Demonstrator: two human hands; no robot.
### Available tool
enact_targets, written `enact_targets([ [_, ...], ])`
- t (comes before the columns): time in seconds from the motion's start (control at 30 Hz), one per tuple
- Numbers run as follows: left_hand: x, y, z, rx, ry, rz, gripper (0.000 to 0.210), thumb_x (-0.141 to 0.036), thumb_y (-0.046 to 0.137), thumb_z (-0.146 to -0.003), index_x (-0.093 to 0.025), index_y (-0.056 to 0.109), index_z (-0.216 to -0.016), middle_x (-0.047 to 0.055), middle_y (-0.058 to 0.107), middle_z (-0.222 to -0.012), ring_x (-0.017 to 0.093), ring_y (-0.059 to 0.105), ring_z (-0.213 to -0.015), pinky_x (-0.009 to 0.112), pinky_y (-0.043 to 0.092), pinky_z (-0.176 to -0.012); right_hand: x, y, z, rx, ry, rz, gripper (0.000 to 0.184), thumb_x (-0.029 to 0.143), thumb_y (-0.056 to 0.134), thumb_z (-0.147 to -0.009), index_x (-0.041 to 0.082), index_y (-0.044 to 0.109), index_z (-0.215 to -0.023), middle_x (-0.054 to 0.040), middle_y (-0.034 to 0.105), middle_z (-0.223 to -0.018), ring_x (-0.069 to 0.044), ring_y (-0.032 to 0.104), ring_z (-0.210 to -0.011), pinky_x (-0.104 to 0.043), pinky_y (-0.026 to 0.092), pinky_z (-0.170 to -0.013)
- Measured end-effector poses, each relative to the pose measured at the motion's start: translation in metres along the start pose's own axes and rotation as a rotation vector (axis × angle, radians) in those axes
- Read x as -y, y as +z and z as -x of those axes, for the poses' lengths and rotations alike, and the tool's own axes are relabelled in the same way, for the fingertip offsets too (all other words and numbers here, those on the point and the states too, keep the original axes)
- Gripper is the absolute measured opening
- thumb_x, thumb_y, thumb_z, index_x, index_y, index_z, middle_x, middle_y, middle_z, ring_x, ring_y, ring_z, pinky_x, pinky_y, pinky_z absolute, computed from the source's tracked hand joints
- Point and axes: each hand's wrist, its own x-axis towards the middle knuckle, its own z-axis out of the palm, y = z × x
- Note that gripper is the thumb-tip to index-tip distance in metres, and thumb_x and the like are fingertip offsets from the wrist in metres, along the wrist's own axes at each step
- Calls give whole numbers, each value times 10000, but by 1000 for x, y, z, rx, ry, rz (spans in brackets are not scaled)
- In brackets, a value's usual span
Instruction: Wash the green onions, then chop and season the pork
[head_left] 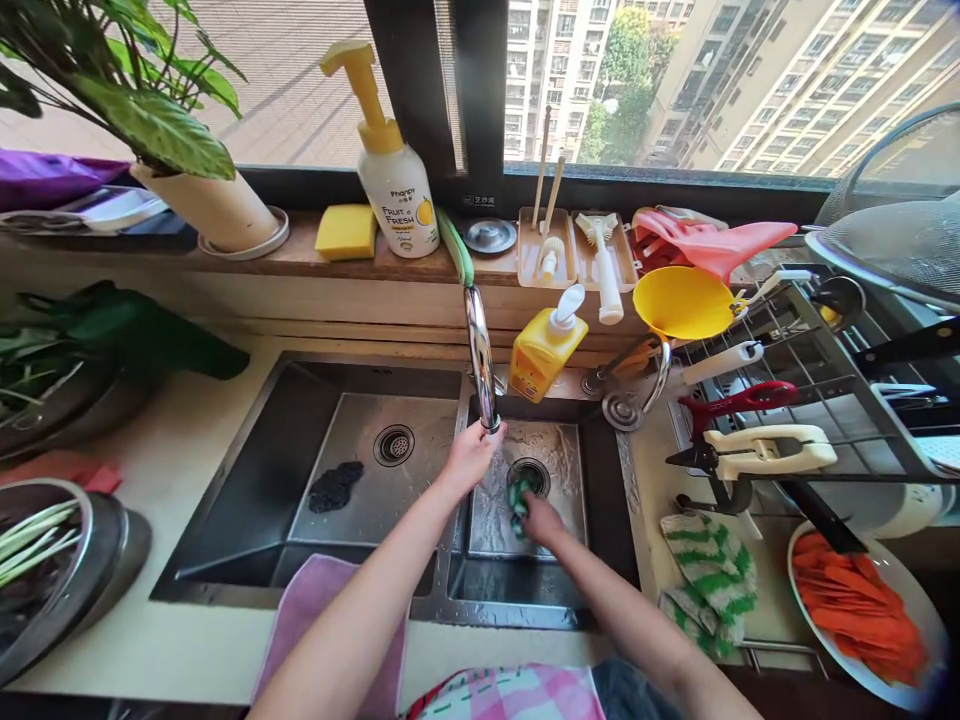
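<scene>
My left hand [471, 455] is closed round the lower end of the chrome faucet [480, 350], over the divider of the double sink [442, 608]. Low in the right basin, my right hand [544, 520] grips a wet-looking green cloth [519, 503] beside the drain [534, 474]. Its exact kind is hard to make out, as the fingers cover part of it. Water spreads over the right basin's floor. A dark, crumpled scrubber [336, 487] lies in the left basin near its drain [394, 445].
Behind the sink stand a yellow soap bottle [546, 352], a white pump bottle [401, 195] and a yellow sponge [346, 233]. At right are a dish rack [877, 440], scissors [750, 402], a green-striped cloth [709, 570] and a bowl of orange slices [855, 610]. Pots [112, 570] sit left.
</scene>
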Motion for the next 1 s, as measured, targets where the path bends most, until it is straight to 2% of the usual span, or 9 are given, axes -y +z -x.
enact_targets([
  [0.13, 1, 0, 6, 33, -15, -65, 270, -375, 536, -747, -145, 643, -839, 24, 642, -797, 146, 552, -742, 249, 420, -704, 14, 14, 0, 53, -40, 60, 267, 320, 535, -855, 183, 553, -1083, -50, 571, -1109, -178, 570, -961, -367, 487, -811],
  [0.2, 1, -1, 8, 46, 10, -79, 266, -370, 528, -756, -148, 648, -841, 30, 653, -825, 153, 565, -765, 257, 432, -714, 11, 2, -11, 23, -29, 84, 297, 322, 530, -858, 170, 534, -1114, -60, 562, -1122, -179, 571, -955, -380, 492, -804],
  [0.4, -10, -3, 4, 14, 95, -107, 227, -318, 523, -768, -149, 649, -852, 33, 667, -828, 157, 587, -772, 255, 449, -713, -26, -73, -28, -191, 14, 106, 321, 325, 518, -864, 174, 512, -1148, -70, 538, -1165, -190, 554, -991, -401, 479, -831],
  [0.57, -3, 6, 2, 119, 182, -245, 208, -256, 459, -800, -197, 657, -816, 12, 662, -823, 159, 588, -801, 263, 445, -753, -32, -67, -3, -211, 47, 85, 252, 325, 528, -860, 168, 560, -1054, -44, 591, -1045, -155, 588, -885, -341, 501, -760],
  [0.7, 44, 14, 11, 77, 12, -190, 171, -252, 568, -732, -194, 655, -867, 23, 649, -823, 174, 581, -798, 283, 445, -764, -3, -61, 18, -263, -104, 42, 184, 258, 492, -860, 137, 599, -949, -61, 644, -877, -175, 609, -822, -327, 485, -733],
  [0.8, 75, 20, 19, 53, -324, 63, 366, -333, 660, -678, -207, 605, -1017, 21, 627, -803, 162, 575, -712, 287, 457, -685, 30, -74, 38, -358, -269, 13, 201, 278, 452, -856, 174, 609, -928, -100, 620, -1060, -227, 556, -1020, -346, 445, -829],
  [0.87, 81, 22, 19, 96, -474, 324, 454, -447, 640, -692, -254, 545, -1092, 12, 619, -863, 144, 577, -675, 286, 461, -635, 55, -82, 53, -457, -431, -68, 214, 288, 433, -854, 193, 615, -915, -102, 552, -1207, -237, 479, -1139, -366, 403, -904],
  [0.93, 78, 23, 13, 111, -475, 537, 486, -512, 618, -693, -282, 513, -1108, -1, 613, -883, 122, 575, -643, 273, 459, -611, 78, -83, 67, -532, -610, -226, 231, 280, 415, -856, 201, 624, -916, -97, 572, -1184, -220, 499, -1111, -354, 403, -905],
  [1.0, 74, 23, 5, 51, -401, 610, 479, -506, 636, -676, -239, 537, -1061, -3, 612, -815, 108, 568, -615, 248, 450, -603, 96, -79, 75, -527, -717, -362, 223, 287, 436, -845, 202, 635, -897, -75, 649, -1007, -192, 577, -943, -308, 441, -822],
])
